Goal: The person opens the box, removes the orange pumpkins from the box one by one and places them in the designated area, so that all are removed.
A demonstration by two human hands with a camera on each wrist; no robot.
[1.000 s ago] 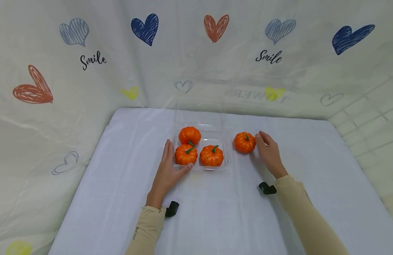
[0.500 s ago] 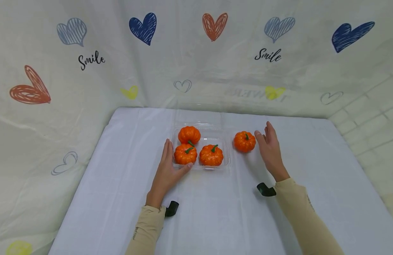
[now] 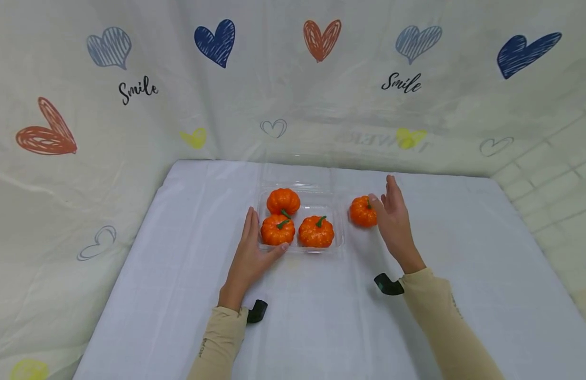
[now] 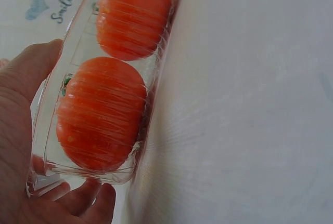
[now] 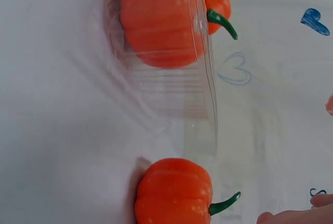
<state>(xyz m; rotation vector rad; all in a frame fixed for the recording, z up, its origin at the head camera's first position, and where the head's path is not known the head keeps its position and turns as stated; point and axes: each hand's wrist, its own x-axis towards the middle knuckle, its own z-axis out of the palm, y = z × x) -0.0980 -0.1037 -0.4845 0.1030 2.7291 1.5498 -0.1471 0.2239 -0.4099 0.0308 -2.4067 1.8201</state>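
A clear plastic clamshell container [image 3: 337,240] lies on the white cloth with its lid raised at the back. Inside it are three small orange toy pumpkins with green stems: a back left one [image 3: 283,201], a front left one [image 3: 277,230] and a front right one [image 3: 316,232]. My left hand [image 3: 252,258] holds the container's front left corner, thumb [image 4: 39,63] at the front rim and fingers along the left side. To the container's right sits a single pumpkin [image 3: 361,212]. My right hand [image 3: 394,227] hovers beside it, fingers extended, thumb overlapping its right side in the head view.
A white cloth [image 3: 316,316] covers the table. Behind it hangs a pale curtain [image 3: 293,79] printed with hearts and "Smile". Black wrist-camera mounts [image 3: 388,285] stick out from both beige sleeves [image 3: 440,311].
My right hand first draws back and opens its fingers beside the single pumpkin, then shifts left over its right side. My left hand, the container and the pumpkins stay in place.
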